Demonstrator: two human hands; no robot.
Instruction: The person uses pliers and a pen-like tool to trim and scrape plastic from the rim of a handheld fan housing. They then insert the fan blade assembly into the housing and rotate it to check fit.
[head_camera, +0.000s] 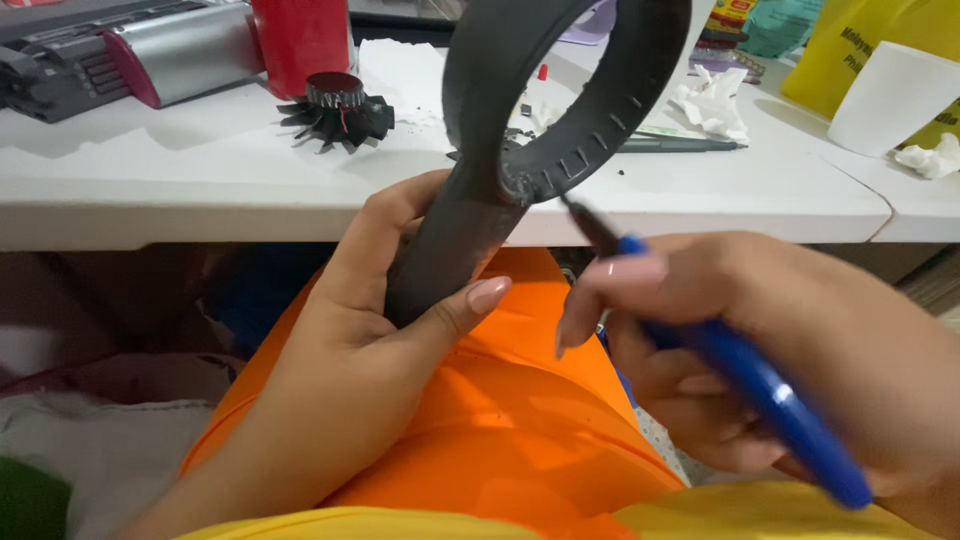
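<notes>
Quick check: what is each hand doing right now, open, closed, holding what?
Left hand: closed around the stem of the grey ring-shaped part.
Right hand: closed on a blue-handled tool, its dark tip at the ring's lower edge.

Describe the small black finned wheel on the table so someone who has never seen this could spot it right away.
Start at the white table and look to its far left side, just in front of the red cylinder. There sits the small black fan wheel, left of the grey ring-shaped housing that the left hand grips. Radiating blades and a ridged hub set it apart.
</notes>
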